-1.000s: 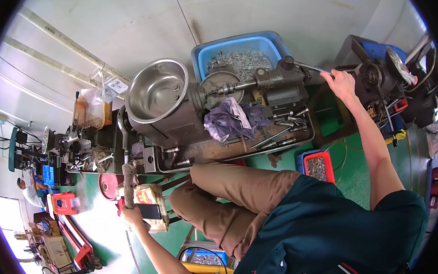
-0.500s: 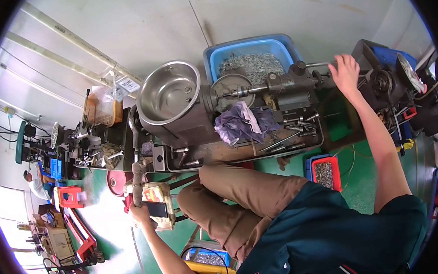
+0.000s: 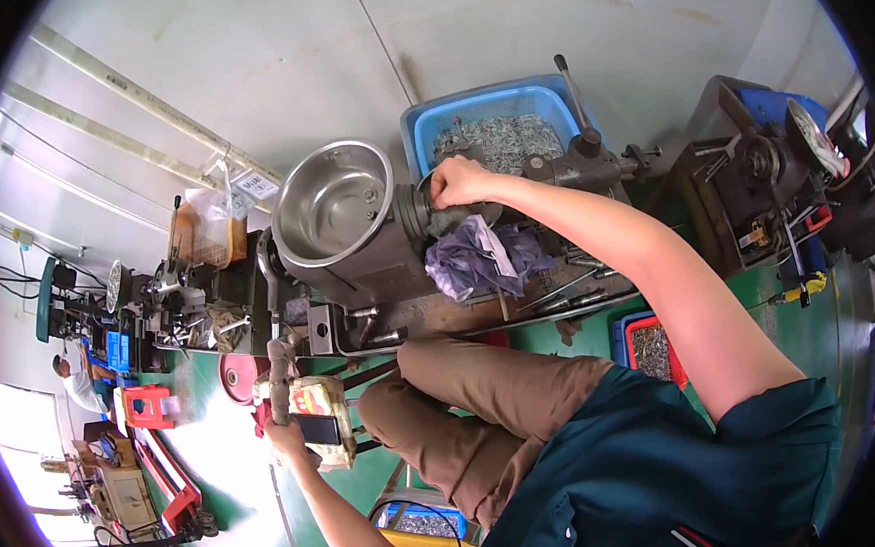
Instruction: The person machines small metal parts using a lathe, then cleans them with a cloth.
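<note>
While gripping a wrapped lever (image 3: pixel 281 378) with the left hand (image 3: pixel 287 441), shown with the right hand (image 3: pixel 464 183) curled beside the spindle (image 3: pixel 411 212), grip unclear; upper left, dark-printed white tag (image 3: pixel 257 185).

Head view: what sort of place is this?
Probably a small metalworking shop: there is a lathe-like machine in front, a blue basket of small metal pieces behind it, and another machine off to the right.
</note>
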The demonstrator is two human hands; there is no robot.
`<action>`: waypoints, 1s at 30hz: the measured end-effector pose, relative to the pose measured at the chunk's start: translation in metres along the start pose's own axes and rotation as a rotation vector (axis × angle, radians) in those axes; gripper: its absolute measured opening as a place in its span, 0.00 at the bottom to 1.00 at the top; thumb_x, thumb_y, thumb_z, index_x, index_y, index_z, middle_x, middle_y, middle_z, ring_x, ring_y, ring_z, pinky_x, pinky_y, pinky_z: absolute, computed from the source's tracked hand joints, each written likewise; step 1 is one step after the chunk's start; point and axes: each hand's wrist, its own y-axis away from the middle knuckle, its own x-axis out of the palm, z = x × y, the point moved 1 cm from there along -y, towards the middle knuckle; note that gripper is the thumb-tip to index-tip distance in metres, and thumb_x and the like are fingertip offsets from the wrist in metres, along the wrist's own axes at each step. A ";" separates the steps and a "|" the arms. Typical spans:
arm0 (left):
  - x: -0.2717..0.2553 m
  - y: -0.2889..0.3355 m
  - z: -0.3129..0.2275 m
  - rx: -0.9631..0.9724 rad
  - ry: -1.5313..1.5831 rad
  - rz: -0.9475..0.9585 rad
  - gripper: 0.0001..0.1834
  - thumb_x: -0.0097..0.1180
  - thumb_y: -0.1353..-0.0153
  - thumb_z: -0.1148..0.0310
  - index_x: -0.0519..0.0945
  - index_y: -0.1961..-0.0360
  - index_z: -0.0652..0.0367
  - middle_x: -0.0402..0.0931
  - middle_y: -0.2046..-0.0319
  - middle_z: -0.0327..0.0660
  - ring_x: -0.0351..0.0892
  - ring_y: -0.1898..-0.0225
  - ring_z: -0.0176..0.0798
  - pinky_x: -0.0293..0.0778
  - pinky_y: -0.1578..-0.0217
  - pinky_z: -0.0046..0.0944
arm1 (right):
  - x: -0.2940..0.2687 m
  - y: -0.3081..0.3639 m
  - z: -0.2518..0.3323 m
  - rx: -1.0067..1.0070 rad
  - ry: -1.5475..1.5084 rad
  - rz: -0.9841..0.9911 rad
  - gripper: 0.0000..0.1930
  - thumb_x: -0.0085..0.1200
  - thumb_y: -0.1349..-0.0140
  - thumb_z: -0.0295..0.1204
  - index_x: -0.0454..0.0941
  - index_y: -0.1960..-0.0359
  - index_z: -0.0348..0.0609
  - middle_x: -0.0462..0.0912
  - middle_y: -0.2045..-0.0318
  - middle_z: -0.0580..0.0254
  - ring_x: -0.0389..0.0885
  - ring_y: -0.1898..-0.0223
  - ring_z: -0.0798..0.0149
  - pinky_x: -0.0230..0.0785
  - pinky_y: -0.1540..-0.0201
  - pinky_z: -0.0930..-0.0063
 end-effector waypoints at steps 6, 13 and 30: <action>-0.010 0.041 -0.041 -0.132 -0.159 -0.039 0.13 0.55 0.63 0.65 0.76 0.74 0.59 0.75 0.77 0.50 0.75 0.73 0.52 0.69 0.72 0.47 | 0.004 -0.001 -0.009 -0.048 -0.079 -0.003 0.09 0.56 0.66 0.31 0.79 0.78 0.48 0.79 0.77 0.62 0.77 0.69 0.61 0.67 0.63 0.72; -0.018 0.083 -0.083 -0.219 -0.108 0.002 0.15 0.55 0.63 0.61 0.77 0.73 0.57 0.75 0.77 0.50 0.75 0.73 0.52 0.69 0.73 0.47 | 0.008 -0.003 -0.006 -0.081 -0.061 -0.006 0.08 0.56 0.65 0.33 0.79 0.79 0.49 0.79 0.76 0.62 0.77 0.69 0.62 0.67 0.63 0.71; -0.012 0.086 -0.081 -0.216 -0.095 0.020 0.17 0.55 0.58 0.55 0.76 0.71 0.57 0.75 0.76 0.48 0.74 0.73 0.53 0.68 0.73 0.46 | -0.030 0.072 0.019 -0.592 0.288 -0.583 0.04 0.54 0.62 0.30 0.72 0.82 0.47 0.70 0.77 0.64 0.66 0.67 0.60 0.59 0.66 0.68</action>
